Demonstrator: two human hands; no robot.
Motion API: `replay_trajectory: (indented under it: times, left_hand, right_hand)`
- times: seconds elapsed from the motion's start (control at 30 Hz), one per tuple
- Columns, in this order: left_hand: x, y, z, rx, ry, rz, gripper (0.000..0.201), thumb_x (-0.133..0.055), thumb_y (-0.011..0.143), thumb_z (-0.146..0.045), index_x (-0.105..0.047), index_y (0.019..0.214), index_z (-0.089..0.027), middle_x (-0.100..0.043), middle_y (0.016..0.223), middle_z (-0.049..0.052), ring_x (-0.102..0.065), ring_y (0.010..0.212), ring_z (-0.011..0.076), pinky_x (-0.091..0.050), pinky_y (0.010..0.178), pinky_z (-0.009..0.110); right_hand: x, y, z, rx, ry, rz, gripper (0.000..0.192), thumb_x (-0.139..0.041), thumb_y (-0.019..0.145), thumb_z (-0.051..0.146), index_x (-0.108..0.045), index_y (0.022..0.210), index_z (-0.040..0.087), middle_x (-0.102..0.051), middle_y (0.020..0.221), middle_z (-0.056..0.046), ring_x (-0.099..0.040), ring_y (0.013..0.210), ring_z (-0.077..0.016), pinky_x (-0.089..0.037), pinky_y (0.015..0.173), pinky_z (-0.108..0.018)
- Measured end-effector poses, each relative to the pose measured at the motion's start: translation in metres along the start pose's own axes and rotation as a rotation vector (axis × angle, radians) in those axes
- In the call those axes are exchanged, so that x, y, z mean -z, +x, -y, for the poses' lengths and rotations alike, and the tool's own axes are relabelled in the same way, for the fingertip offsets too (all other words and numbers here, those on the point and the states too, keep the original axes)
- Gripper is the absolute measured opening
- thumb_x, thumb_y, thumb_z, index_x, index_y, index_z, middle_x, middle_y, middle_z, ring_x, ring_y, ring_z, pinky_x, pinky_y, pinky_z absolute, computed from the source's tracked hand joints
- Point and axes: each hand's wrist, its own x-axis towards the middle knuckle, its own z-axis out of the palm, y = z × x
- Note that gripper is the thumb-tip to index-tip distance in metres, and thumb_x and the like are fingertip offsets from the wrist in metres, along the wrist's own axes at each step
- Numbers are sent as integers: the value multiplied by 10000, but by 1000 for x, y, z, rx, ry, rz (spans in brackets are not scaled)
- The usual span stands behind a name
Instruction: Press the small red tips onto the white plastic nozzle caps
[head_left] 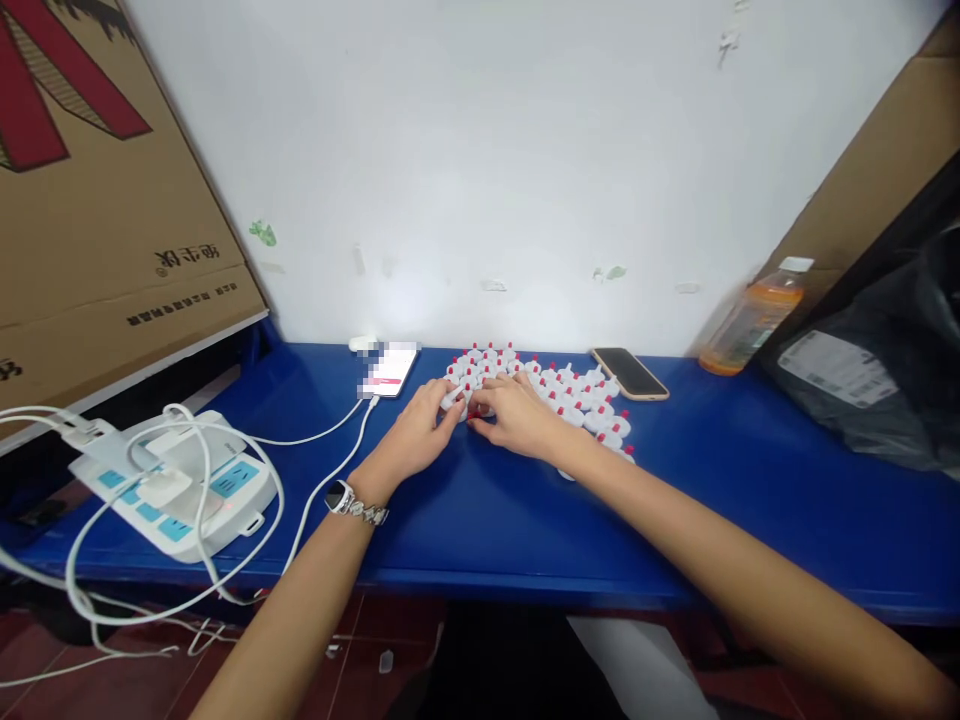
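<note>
Many small white plastic pieces with red tips [568,413] lie packed close together on the blue table [465,520]. My left hand [420,432] is at the left end of this group, its thumb and fingers closed on one white piece with a red tip [452,398]. Right beside it, my right hand [519,415] reaches over the group with bent fingers pinched at the same spot. A bit of red shows under its fingertips; what exactly they grip is partly hidden. My right wrist and forearm cover some of the pieces.
A charging phone [391,370] lies behind my left hand, a second phone [630,373] to the right. White cables tangle over a power strip [172,490]. An orange drink bottle [756,315], a dark plastic bag [877,360] and a large cardboard box [112,230] flank the table.
</note>
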Motion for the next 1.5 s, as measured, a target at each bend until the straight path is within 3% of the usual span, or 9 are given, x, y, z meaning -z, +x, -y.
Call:
replay_trajectory:
  times: [0.27, 0.67, 0.87, 0.97, 1.07, 1.27, 1.37, 1.5]
  left_hand:
    - [-1, 0, 3, -22, -2, -19, 224, -426, 999, -364, -557, 1072, -199, -591, 987, 65, -558, 884, 208, -465, 773, 357]
    - [3, -1, -2, 13, 6, -32, 222, -427, 1001, -376, -540, 1071, -198, -597, 1017, 71, -568, 907, 211, -468, 799, 364]
    - [-2, -1, 2, -16, 33, -23, 257, -414, 1006, -420, -546, 1055, -204, -594, 1013, 65, -574, 917, 214, -474, 843, 389]
    - [-4, -1, 3, -24, 40, -22, 265, -412, 1005, -433, -548, 1043, -210, -595, 1015, 66, -581, 941, 222, -476, 861, 395]
    - [-6, -2, -4, -20, -1, 9, 285, -382, 1018, -442, -526, 1106, -212, -608, 1054, 77, -587, 992, 233, -470, 891, 404]
    - [-11, -7, -31, -30, -128, 72, 339, -352, 1032, -457, -446, 1256, -221, -626, 1162, 94, -614, 1037, 236, -468, 889, 389]
    - [-12, -9, -37, -34, -128, 92, 347, -360, 1030, -459, -456, 1265, -221, -634, 1163, 92, -618, 1036, 237, -471, 868, 380]
    - [-10, -9, -39, -51, -133, 125, 322, -357, 1034, -454, -493, 1211, -222, -649, 1052, 64, -624, 938, 216, -472, 829, 365]
  right_hand:
    - [-11, 2, 0, -7, -10, 23, 107, -605, 901, 215, -669, 820, 189, -685, 910, -71, -562, 940, -237, -304, 864, -381]
    - [-4, -16, -10, -24, 52, 20, 134, -615, 881, 284, -673, 964, 197, -678, 916, -64, -549, 957, -245, -302, 883, -389]
    - [-5, -16, -13, 8, 39, 61, 79, -615, 900, 244, -655, 854, 195, -687, 897, -54, -550, 963, -234, -296, 887, -388]
    - [-1, -15, -12, 9, 59, 12, 88, -614, 900, 227, -647, 827, 190, -689, 900, -54, -557, 956, -228, -301, 902, -399]
    - [9, -16, -9, -47, 236, -126, 84, -601, 904, 238, -651, 848, 200, -695, 892, -41, -583, 925, -207, -350, 903, -386]
    - [17, -23, -4, -191, 903, -308, 165, -622, 893, 367, -652, 862, 207, -687, 795, -8, -610, 721, -141, -465, 687, -274]
    - [12, -27, -4, -220, 1118, -329, 247, -701, 832, 442, -663, 838, 197, -685, 772, -10, -619, 704, -134, -486, 678, -268]
    - [8, -30, -4, -224, 1237, -254, 300, -760, 780, 471, -659, 797, 189, -685, 767, -10, -624, 699, -125, -494, 680, -261]
